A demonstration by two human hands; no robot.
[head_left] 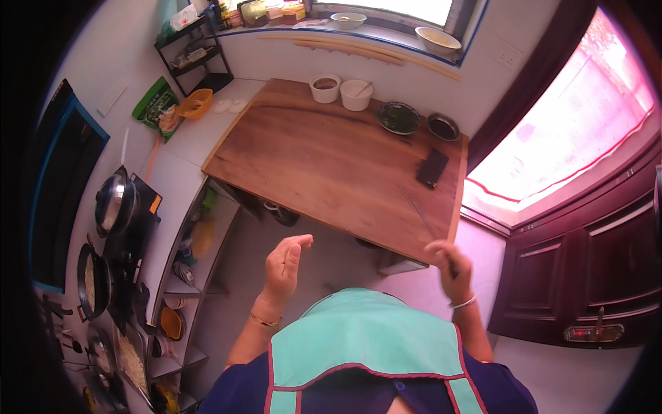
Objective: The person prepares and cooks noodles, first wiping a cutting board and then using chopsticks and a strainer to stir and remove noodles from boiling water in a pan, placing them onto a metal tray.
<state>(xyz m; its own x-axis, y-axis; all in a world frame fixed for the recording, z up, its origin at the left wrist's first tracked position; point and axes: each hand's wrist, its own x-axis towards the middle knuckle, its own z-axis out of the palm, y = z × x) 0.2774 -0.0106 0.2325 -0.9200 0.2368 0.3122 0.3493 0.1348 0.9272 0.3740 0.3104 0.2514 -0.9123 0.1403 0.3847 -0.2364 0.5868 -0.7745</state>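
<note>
Chopsticks: a thin pair of chopsticks (416,205) lies on the wooden table (324,165), near its front right corner, pointing toward the right hand.
Right hand: the right hand (448,265) is raised just at the table's front right corner. It is blurred, the fingers look curled downward, and I cannot tell if the grip holds something.
Left hand: the left hand (285,265) is lifted in front of the table's front edge, over the floor. Its grip is pressed together, fingertips meeting the thumb, with nothing visible between them.
Dark flat object: a dark rectangular object (432,168) lies on the table just behind the chopsticks.
Far edge of table: two white cups (340,90), a dark plate with greens (398,117) and a small dark bowl (443,126) stand in a row.
Left side: a stove with a lidded pot (114,203) and a pan (93,279).
Person: wears a light green apron (365,341).
</note>
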